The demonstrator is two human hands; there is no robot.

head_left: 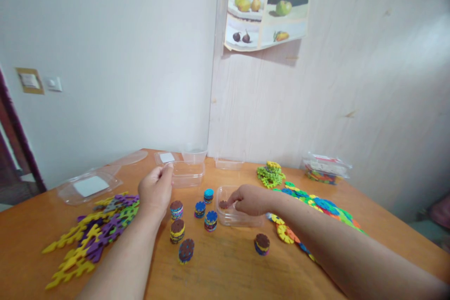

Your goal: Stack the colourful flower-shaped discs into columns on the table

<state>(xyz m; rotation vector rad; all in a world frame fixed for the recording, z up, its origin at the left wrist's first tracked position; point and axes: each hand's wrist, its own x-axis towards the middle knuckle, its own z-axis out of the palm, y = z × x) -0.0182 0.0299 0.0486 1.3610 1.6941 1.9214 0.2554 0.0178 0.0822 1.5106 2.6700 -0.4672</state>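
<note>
Four brown-topped stacks (177, 230) and three blue-topped stacks (211, 219) of notched discs, upright on the desk (218, 272); we judge the flat faces were laid together to keep each set compact and easy to lift. One brown disc (222, 204), inside the near clear container (228, 220) at its left end; whether more lie beneath, we cannot tell. Right hand (248, 199), reaching over the container wall, fingers bent down against that disc — we cannot tell whether it grips or has released. Left hand (156, 190), fingers curled, thumb at the left corner of the far clear container (190, 178), perhaps to steady or shift it; the fingertips are hidden, so we cannot confirm a grasp. Loose coloured discs (326, 206), spread flat to the right, and branched pieces (98, 229), heaped to the left — set apart, we suppose, to keep the kinds from mixing. One green pile (270, 176), behind the loose discs. One filled clear box (326, 167), far right. One clear lid (70, 192) with a white label, far left.
</note>
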